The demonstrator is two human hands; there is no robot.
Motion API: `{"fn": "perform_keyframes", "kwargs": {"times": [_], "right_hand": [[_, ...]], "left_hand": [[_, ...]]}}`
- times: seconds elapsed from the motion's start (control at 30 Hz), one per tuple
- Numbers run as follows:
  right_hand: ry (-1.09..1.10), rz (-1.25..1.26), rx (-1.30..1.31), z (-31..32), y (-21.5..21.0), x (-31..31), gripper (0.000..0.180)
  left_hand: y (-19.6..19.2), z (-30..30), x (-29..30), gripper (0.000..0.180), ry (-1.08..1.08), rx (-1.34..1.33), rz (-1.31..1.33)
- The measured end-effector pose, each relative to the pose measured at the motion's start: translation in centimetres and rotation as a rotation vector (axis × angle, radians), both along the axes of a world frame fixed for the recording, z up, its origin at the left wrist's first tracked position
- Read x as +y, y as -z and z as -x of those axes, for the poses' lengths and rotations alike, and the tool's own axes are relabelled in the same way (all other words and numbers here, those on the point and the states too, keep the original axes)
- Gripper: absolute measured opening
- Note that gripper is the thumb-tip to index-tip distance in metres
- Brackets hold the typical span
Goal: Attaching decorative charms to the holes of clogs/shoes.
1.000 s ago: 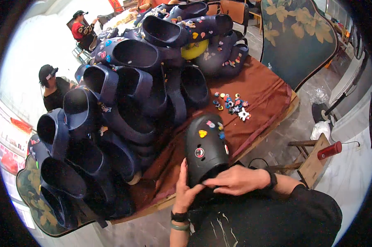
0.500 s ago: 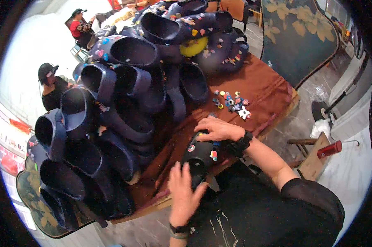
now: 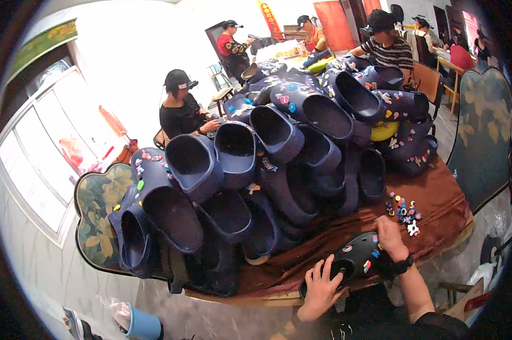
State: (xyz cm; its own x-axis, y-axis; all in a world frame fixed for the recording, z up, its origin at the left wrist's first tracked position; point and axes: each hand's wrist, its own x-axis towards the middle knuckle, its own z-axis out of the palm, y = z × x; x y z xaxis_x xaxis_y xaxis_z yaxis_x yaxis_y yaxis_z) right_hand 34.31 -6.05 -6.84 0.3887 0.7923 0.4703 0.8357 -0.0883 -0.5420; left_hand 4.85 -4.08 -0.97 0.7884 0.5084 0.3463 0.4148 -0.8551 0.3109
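A black clog (image 3: 356, 253) with several small coloured charms on its upper lies at the near edge of the cloth, its toe pointing away to the right. My left hand (image 3: 322, 286) is at its heel, fingers over the rim of the opening and thumb apart, steadying it. Beside the toe, on the right, is my right hand (image 3: 391, 239), fingers stretched away from me; nothing shows in it. A small heap of loose charms (image 3: 404, 208) lies just beyond that hand, with a white star-shaped charm (image 3: 413, 228) at its near side.
A large pile of dark blue clogs (image 3: 290, 198) covers the left and back of the table's brown cloth (image 3: 446, 190). Several people sit or stand around the far side. A blue bucket (image 3: 144, 322) stands on the floor at the lower left.
The view has swung left and up. My right hand has moved off the clog's upper to the toe's right side. My left hand has come onto the heel opening.
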Motion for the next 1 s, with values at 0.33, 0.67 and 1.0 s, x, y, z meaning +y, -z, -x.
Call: {"fn": "perform_keyframes", "kwargs": {"times": [0.33, 0.67, 1.0], "right_hand": [[-0.042, 0.161, 0.36, 0.3, -5.7, -1.0, 0.027], [-0.129, 0.209, -0.018, 3.3, -4.9, -1.8, 0.023], [-0.064, 0.045, 0.163, -0.3, -2.5, -0.7, 0.019]], "left_hand": [[0.1, 0.1, 0.3, 0.046, -0.013, 0.041, 0.001], [-0.6, -0.2, -0.1, 0.043, -0.012, 0.017, 0.013], [-0.1, -0.1, 0.3, 0.048, -0.017, 0.023, -0.003]]}}
